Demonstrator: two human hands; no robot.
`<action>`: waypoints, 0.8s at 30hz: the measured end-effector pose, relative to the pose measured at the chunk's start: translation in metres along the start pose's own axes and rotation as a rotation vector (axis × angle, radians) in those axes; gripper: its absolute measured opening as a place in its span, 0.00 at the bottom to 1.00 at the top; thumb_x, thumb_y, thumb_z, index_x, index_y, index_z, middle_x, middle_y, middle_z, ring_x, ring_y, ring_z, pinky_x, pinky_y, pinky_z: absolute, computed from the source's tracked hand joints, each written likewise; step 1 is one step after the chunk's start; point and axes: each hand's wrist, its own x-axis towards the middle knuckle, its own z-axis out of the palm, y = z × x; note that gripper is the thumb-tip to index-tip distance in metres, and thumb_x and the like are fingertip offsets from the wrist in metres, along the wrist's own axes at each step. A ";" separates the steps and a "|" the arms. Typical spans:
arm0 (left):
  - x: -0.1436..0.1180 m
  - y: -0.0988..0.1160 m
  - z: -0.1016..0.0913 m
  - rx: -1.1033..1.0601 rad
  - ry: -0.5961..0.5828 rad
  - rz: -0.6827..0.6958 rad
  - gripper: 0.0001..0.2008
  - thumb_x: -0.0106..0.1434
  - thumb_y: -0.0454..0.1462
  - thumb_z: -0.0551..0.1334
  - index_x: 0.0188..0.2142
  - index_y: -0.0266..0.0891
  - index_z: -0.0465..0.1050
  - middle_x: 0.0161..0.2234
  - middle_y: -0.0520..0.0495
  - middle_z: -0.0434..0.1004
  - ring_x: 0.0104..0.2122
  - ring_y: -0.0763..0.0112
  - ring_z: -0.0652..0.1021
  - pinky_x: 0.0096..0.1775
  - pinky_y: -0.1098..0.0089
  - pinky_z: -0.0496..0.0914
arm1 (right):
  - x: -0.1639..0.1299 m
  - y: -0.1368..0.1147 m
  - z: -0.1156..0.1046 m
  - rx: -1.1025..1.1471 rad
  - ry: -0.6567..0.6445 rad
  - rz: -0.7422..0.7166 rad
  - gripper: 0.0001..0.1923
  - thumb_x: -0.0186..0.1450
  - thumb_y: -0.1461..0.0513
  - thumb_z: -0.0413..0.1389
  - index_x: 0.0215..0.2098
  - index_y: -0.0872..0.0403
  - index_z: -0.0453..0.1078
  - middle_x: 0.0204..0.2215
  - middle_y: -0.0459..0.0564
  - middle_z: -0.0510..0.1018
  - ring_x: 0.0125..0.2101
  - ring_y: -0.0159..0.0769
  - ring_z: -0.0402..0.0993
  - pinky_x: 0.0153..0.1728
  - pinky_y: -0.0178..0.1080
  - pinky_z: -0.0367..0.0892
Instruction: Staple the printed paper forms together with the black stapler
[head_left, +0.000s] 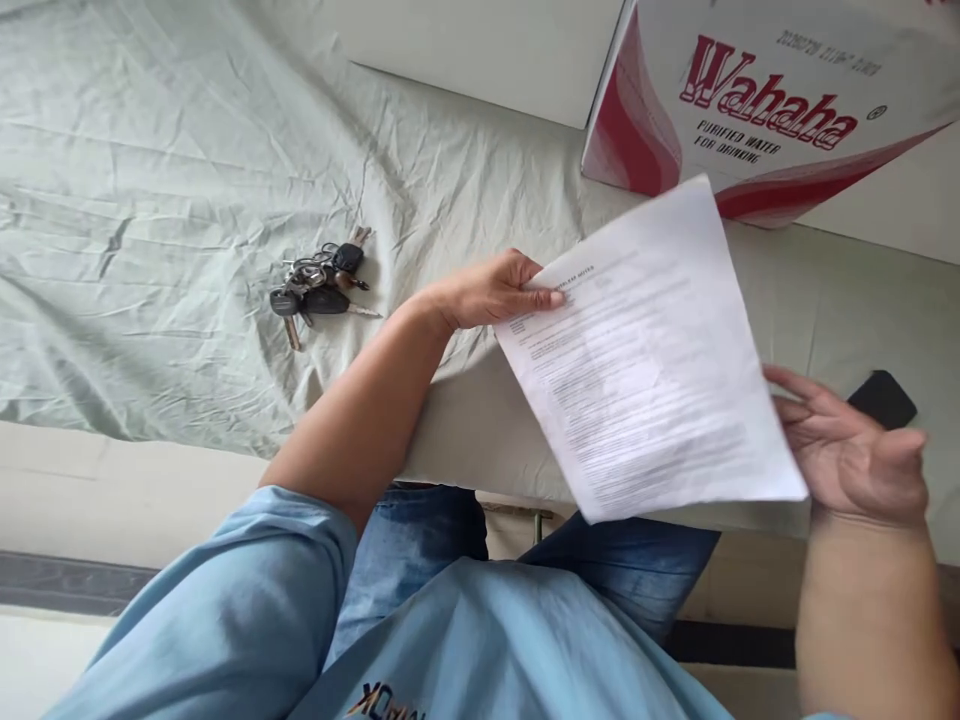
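Note:
A printed sheet of paper (645, 360), white with lines of small text, is held tilted above the table's front edge. My left hand (491, 290) grips its upper left side, thumb on top of the print and fingers underneath. At the paper's lower right edge is my right hand (851, 450), palm up with its fingers spread and the thumb apart. Some of its fingertips are hidden behind the sheet, so I cannot tell whether they touch it. Whether there is one sheet or a thin stack is unclear.
A bunch of keys (322, 285) lies on the wrinkled pale green cloth (165, 200) at left. A white and red Wahaha water carton (750, 110) stands at the back right. Beyond my right hand lies a small black object (885, 398), partly covered.

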 end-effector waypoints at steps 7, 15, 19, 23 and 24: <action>0.024 0.046 0.040 0.197 -0.360 -0.088 0.18 0.65 0.50 0.78 0.27 0.44 0.83 0.26 0.50 0.83 0.26 0.64 0.81 0.29 0.65 0.73 | 0.048 -0.032 0.052 -0.129 0.011 -0.049 0.44 0.57 0.35 0.82 0.66 0.38 0.87 0.48 0.52 0.95 0.42 0.49 0.93 0.44 0.52 0.90; 0.027 0.015 0.023 0.326 0.047 -0.090 0.03 0.60 0.37 0.77 0.32 0.44 0.86 0.28 0.52 0.85 0.25 0.69 0.79 0.29 0.66 0.68 | 0.115 0.002 0.102 -0.195 0.274 -0.038 0.29 0.58 0.34 0.80 0.33 0.48 0.87 0.24 0.44 0.84 0.23 0.35 0.75 0.23 0.38 0.68; 0.024 -0.004 0.020 0.346 0.308 -0.075 0.04 0.60 0.32 0.75 0.32 0.42 0.84 0.25 0.51 0.82 0.23 0.72 0.74 0.29 0.66 0.68 | 0.120 0.018 0.097 -0.302 0.269 -0.009 0.25 0.61 0.38 0.78 0.33 0.50 0.87 0.24 0.44 0.84 0.23 0.34 0.74 0.23 0.37 0.64; 0.033 0.016 0.039 0.529 0.314 -0.204 0.12 0.66 0.29 0.67 0.40 0.39 0.91 0.29 0.49 0.84 0.29 0.69 0.77 0.39 0.63 0.73 | 0.113 0.018 0.090 -0.399 0.303 0.005 0.21 0.65 0.42 0.76 0.34 0.49 0.87 0.25 0.44 0.84 0.25 0.36 0.76 0.26 0.39 0.67; 0.037 0.022 0.044 0.545 0.281 -0.228 0.14 0.68 0.29 0.64 0.42 0.39 0.91 0.31 0.48 0.85 0.30 0.68 0.77 0.40 0.63 0.73 | 0.111 0.017 0.088 -0.422 0.323 0.022 0.20 0.65 0.42 0.76 0.35 0.48 0.87 0.26 0.44 0.85 0.25 0.38 0.78 0.27 0.40 0.69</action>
